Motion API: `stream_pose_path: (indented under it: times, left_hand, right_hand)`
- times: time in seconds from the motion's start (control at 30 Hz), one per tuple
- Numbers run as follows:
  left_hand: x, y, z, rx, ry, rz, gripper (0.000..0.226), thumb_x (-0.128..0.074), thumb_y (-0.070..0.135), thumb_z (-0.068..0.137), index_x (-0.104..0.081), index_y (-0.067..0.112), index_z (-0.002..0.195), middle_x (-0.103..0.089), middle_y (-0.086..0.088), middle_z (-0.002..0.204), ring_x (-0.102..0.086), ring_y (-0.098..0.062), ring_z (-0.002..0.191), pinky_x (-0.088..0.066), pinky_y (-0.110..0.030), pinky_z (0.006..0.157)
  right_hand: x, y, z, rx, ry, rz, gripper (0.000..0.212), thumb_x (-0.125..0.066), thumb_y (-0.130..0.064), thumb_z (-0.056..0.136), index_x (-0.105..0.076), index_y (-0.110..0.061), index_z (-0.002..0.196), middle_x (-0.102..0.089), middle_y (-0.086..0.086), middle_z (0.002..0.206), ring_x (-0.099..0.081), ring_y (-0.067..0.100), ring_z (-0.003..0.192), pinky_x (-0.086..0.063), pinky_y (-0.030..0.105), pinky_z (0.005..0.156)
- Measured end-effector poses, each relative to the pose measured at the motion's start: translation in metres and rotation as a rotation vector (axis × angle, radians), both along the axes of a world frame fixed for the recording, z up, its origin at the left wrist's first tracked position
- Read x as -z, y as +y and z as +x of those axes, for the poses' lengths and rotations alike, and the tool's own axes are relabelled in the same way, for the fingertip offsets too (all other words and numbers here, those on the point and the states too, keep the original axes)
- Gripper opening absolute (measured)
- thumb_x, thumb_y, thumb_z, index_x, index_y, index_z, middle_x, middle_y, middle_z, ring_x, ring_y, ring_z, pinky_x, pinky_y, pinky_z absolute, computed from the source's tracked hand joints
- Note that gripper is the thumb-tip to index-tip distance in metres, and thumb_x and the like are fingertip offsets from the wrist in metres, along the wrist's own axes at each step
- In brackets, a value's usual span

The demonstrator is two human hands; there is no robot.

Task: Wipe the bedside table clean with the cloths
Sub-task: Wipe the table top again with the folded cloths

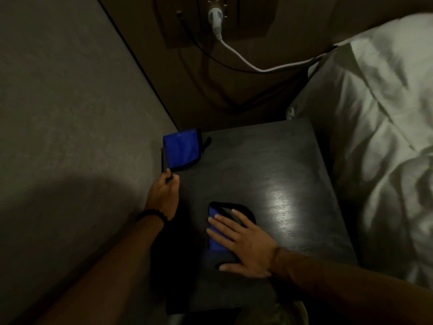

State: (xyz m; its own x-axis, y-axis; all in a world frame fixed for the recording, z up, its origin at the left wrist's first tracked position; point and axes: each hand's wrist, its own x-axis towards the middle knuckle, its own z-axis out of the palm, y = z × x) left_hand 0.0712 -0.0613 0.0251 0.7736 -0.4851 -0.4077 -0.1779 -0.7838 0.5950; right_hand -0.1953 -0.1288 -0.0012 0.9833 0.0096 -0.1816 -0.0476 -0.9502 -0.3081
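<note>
The dark bedside table (pixel 269 165) fills the middle of the head view, with a bright glare patch on its top. A folded blue cloth with black trim (pixel 181 152) lies at the table's far left corner. My left hand (pixel 164 193) is at the table's left edge just below it, fingers pinched on the cloth's dark lower corner. A second blue and black cloth (pixel 215 231) lies near the front of the table. My right hand (pixel 243 245) lies flat on it with fingers spread, covering most of it.
A grey wall (pixel 70 113) runs close along the table's left side. A white plug and cable (pixel 218 24) hang from a wall socket behind the table. A bed with white pillow and sheets (pixel 375 113) borders the right edge.
</note>
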Motion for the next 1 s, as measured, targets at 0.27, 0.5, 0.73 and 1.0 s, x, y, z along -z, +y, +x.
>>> stream_pose_path:
  times: [0.27, 0.5, 0.73, 1.0]
  left_hand:
    - [-0.007, -0.002, 0.000, 0.081, -0.073, 0.055, 0.055, -0.035, 0.047, 0.098, -0.038, 0.018, 0.144, -0.042, -0.008, 0.149, -0.043, -0.026, 0.132, -0.030, -0.034, 0.106]
    - [-0.013, -0.009, -0.005, 0.180, -0.217, 0.178, 0.050, -0.033, 0.047, 0.099, -0.051, 0.010, 0.127, -0.059, -0.014, 0.124, -0.055, -0.031, 0.110, -0.039, -0.035, 0.090]
    - [-0.019, -0.010, -0.010, 0.193, -0.221, 0.215, 0.045, -0.036, 0.046, 0.099, -0.052, 0.012, 0.124, -0.047, -0.008, 0.145, -0.052, -0.032, 0.119, -0.038, -0.039, 0.097]
    - [-0.017, -0.009, -0.010, 0.220, -0.274, 0.216, 0.049, -0.035, 0.044, 0.100, -0.054, 0.009, 0.129, -0.047, -0.008, 0.146, -0.049, -0.031, 0.124, -0.035, -0.036, 0.103]
  right_hand:
    - [-0.004, -0.035, -0.044, 0.089, 0.023, -0.009, 0.091, -0.027, -0.078, 0.093, -0.015, -0.019, 0.160, -0.011, 0.007, 0.168, 0.001, 0.021, 0.155, -0.005, 0.054, 0.122]
    - [-0.007, -0.059, -0.084, 0.130, 0.055, -0.033, 0.092, -0.029, -0.081, 0.091, -0.016, -0.021, 0.160, -0.012, 0.005, 0.168, -0.002, 0.020, 0.155, -0.004, 0.053, 0.121]
    - [-0.008, -0.076, -0.110, 0.160, 0.057, -0.041, 0.094, -0.033, -0.081, 0.090, -0.015, -0.021, 0.160, -0.010, 0.005, 0.169, -0.004, 0.021, 0.155, -0.004, 0.054, 0.122]
    - [-0.010, -0.085, -0.143, 0.237, 0.091, -0.063, 0.097, -0.035, -0.082, 0.088, -0.015, -0.021, 0.160, -0.012, 0.006, 0.168, -0.006, 0.023, 0.155, -0.012, 0.057, 0.120]
